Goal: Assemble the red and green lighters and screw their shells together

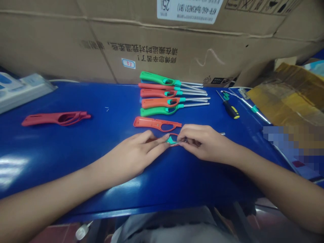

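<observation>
Both hands meet over a partly hidden red lighter piece with a green trigger [172,140] on the blue table. My left hand [145,146] has its fingers pressed together on the left side of this piece. From the right, my right hand [199,140] pinches at its front end, where a metal rod tip [222,134] shows beyond the knuckles. Just behind the hands lies an open red-orange handle half [152,123]. Farther back, several green, red and orange lighters [158,103] with metal tubes are lined up.
A red handle shell [53,118] lies at left, near a white power strip [22,91]. On the right are a black-and-yellow screwdriver [231,110], a metal rod with green parts [254,108] and a taped box [291,91]. A large cardboard box [76,47] stands behind the table.
</observation>
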`<act>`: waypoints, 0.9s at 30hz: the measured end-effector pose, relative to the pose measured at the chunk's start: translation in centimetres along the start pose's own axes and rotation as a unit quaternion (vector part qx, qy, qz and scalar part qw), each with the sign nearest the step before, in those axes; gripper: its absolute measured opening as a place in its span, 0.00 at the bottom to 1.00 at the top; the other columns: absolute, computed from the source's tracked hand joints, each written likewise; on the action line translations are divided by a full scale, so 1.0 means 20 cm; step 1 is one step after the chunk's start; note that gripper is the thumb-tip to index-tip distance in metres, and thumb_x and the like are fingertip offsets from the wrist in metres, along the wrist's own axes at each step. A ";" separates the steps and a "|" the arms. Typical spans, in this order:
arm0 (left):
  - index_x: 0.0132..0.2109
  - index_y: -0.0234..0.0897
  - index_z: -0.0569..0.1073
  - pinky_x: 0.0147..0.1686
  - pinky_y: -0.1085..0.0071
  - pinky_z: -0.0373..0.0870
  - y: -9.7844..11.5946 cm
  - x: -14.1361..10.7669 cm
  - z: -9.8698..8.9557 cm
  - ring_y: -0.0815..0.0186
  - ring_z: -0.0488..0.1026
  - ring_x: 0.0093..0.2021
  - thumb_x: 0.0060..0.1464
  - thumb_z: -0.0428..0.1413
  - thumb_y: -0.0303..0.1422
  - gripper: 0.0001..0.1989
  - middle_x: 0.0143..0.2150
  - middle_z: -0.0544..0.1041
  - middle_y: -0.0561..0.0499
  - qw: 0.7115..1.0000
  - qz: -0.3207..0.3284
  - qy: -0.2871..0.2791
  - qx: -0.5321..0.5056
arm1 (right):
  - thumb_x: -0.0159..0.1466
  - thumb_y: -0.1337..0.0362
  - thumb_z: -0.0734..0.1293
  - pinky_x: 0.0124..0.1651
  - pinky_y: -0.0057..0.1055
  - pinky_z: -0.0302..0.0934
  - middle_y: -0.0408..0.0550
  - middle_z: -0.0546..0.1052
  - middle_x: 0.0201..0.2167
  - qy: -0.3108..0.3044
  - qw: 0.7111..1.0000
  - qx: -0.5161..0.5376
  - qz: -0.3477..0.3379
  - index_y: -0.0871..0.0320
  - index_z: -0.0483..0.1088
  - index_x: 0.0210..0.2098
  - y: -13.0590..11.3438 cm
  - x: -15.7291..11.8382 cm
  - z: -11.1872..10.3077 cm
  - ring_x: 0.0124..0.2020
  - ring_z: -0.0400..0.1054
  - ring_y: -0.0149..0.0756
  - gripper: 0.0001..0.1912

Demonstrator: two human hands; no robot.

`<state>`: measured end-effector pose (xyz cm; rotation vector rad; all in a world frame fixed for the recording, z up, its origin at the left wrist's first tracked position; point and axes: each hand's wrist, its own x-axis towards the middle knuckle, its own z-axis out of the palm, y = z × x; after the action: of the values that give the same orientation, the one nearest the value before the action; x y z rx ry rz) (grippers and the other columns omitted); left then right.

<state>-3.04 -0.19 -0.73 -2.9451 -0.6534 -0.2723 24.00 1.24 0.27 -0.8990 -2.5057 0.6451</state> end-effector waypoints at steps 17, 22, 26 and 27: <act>0.67 0.30 0.66 0.49 0.58 0.76 -0.01 0.00 0.01 0.53 0.70 0.51 0.65 0.50 0.21 0.24 0.64 0.73 0.40 1.000 -0.008 0.005 -0.029 | 0.70 0.69 0.63 0.42 0.29 0.65 0.48 0.78 0.39 -0.019 0.999 -0.028 -0.005 0.57 0.73 0.40 -0.02 -0.03 -0.03 0.39 0.72 0.33 0.06; 0.67 0.33 0.66 0.50 0.59 0.75 -0.01 0.00 0.01 0.55 0.71 0.51 0.65 0.49 0.22 0.24 0.66 0.71 0.44 0.999 -0.007 -0.003 -0.036 | 0.70 0.67 0.64 0.44 0.30 0.67 0.48 0.80 0.41 -0.026 0.999 -0.042 0.006 0.57 0.76 0.42 -0.02 -0.05 -0.04 0.41 0.76 0.34 0.08; 0.67 0.34 0.66 0.50 0.60 0.75 -0.01 -0.01 0.01 0.56 0.71 0.51 0.66 0.49 0.23 0.24 0.66 0.71 0.44 0.999 -0.009 0.002 -0.035 | 0.71 0.66 0.64 0.44 0.30 0.68 0.47 0.81 0.44 -0.027 0.997 -0.068 0.002 0.56 0.78 0.44 -0.03 -0.06 -0.05 0.42 0.77 0.35 0.09; 0.67 0.34 0.65 0.50 0.60 0.75 -0.01 0.00 0.01 0.56 0.71 0.51 0.65 0.49 0.23 0.24 0.65 0.72 0.44 0.999 -0.011 0.005 -0.038 | 0.71 0.65 0.64 0.44 0.29 0.68 0.47 0.82 0.44 -0.028 0.997 -0.072 0.000 0.55 0.78 0.44 -0.03 -0.06 -0.05 0.42 0.77 0.34 0.10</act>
<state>-3.20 0.01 -0.84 -3.0074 -0.6884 -0.3202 25.12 0.37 1.18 -0.9423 -2.6295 0.5014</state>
